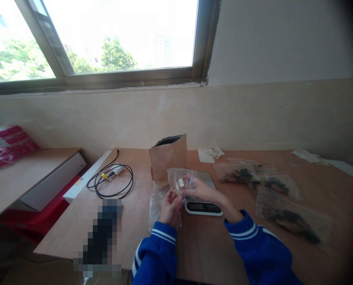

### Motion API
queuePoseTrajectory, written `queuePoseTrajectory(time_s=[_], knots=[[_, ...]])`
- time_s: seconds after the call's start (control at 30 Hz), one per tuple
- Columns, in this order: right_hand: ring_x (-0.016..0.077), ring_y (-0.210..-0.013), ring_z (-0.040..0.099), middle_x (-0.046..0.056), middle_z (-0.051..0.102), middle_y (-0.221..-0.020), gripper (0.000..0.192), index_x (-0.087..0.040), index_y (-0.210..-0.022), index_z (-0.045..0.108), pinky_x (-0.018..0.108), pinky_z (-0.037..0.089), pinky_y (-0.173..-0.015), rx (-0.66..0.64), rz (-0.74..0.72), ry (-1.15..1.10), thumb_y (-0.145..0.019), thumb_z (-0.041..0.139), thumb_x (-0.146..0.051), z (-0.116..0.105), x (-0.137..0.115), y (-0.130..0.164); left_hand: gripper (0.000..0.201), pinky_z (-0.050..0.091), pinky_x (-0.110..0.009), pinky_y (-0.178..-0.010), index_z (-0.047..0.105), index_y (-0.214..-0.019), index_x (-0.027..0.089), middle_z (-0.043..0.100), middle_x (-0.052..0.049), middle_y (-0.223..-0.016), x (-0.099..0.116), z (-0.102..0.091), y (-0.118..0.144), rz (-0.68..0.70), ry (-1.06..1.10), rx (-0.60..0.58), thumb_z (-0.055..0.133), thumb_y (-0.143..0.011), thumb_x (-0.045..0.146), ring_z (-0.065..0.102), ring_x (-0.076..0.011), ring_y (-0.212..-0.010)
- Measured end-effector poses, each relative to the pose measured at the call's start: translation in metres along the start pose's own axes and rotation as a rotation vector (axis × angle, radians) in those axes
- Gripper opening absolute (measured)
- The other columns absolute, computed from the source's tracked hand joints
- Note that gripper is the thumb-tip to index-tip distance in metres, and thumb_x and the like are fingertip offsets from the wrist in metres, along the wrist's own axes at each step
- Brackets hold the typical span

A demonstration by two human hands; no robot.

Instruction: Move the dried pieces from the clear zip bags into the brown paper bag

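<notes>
My left hand [170,206] is closed, pinching the lower edge of a small clear plastic bag [176,174] with a white label. From the right, my right hand [201,190] reaches to the same bag, its fingers curled and partly covered by the plastic. Whether they are inside the bag or behind it, and what they grip, I cannot make out. Below both hands lies a digital scale [204,208] with a dark display. Another clear plastic bag [156,209] lies flat beside my left hand. Just behind stands an upright brown paper pouch [168,158], its top open.
On the right lie several zip bags [292,217] with dark and brown dried pieces. A coiled black cable [97,186] and a pixelated dark object [100,233] are at left. Crumpled white paper [210,154] sits by the wall. A red stool [33,219] stands between the tables.
</notes>
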State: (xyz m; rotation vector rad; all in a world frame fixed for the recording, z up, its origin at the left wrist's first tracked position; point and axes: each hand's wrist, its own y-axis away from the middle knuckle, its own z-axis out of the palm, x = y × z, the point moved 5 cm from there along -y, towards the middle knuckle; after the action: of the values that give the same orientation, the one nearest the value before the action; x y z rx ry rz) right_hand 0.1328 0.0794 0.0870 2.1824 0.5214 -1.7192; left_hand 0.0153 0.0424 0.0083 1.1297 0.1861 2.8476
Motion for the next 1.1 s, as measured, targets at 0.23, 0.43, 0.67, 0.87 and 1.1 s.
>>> queuePoseTrajectory(time_s=[0.23, 0.43, 0.67, 0.87, 1.1], knots=[[0.0233, -0.096, 0.064, 0.007, 0.067, -0.101, 0.052, -0.016, -0.111, 0.050, 0.038, 0.048, -0.088, 0.035, 0.063, -0.095, -0.071, 0.070, -0.044, 0.010, 0.012, -0.002, 0.032, 0.050, -0.023, -0.075, 0.064, -0.080, 0.015, 0.070, -0.003, -0.083, 0.001, -0.006, -0.005, 0.056, -0.032, 0.054, 0.084, -0.055, 0.019, 0.066, -0.0137, -0.078], [0.0250, -0.094, 0.064, 0.008, 0.068, -0.099, 0.061, -0.017, -0.114, 0.050, 0.039, 0.049, -0.086, 0.095, 0.051, -0.177, -0.068, 0.072, -0.050, 0.016, 0.011, -0.002, 0.042, 0.047, -0.029, -0.092, 0.069, -0.095, 0.013, 0.072, -0.009, -0.099, 0.005, -0.003, -0.005, 0.028, -0.047, 0.031, 0.084, -0.056, 0.022, 0.066, -0.0190, -0.095], [0.0271, -0.097, 0.063, 0.007, 0.069, -0.099, 0.050, -0.018, -0.098, 0.062, 0.043, 0.047, -0.090, 0.231, -0.078, -0.318, -0.062, 0.077, -0.050, 0.006, 0.015, -0.008, 0.027, 0.049, -0.027, -0.092, 0.070, -0.097, 0.014, 0.071, -0.007, -0.102, 0.006, -0.009, -0.008, 0.059, 0.027, 0.047, 0.073, -0.071, 0.015, 0.067, -0.0151, -0.094], [0.0246, -0.096, 0.063, 0.007, 0.069, -0.100, 0.050, -0.019, -0.099, 0.061, 0.042, 0.047, -0.091, 0.385, -0.094, -0.403, -0.059, 0.079, -0.043, 0.003, 0.021, -0.012, 0.019, 0.052, -0.024, -0.087, 0.069, -0.094, 0.014, 0.072, -0.006, -0.097, 0.008, -0.008, -0.007, 0.046, 0.056, 0.082, 0.063, -0.077, 0.008, 0.068, -0.0120, -0.087], [0.0170, -0.082, 0.064, 0.001, 0.069, -0.084, 0.037, -0.021, -0.085, 0.063, 0.031, 0.050, -0.080, 0.420, -0.160, -0.775, -0.056, 0.083, -0.032, -0.004, 0.017, -0.014, 0.018, 0.054, -0.022, -0.081, 0.067, -0.091, 0.013, 0.072, -0.007, -0.094, 0.009, -0.008, -0.005, 0.017, 0.084, 0.134, 0.060, -0.077, 0.003, 0.069, -0.0123, -0.083]])
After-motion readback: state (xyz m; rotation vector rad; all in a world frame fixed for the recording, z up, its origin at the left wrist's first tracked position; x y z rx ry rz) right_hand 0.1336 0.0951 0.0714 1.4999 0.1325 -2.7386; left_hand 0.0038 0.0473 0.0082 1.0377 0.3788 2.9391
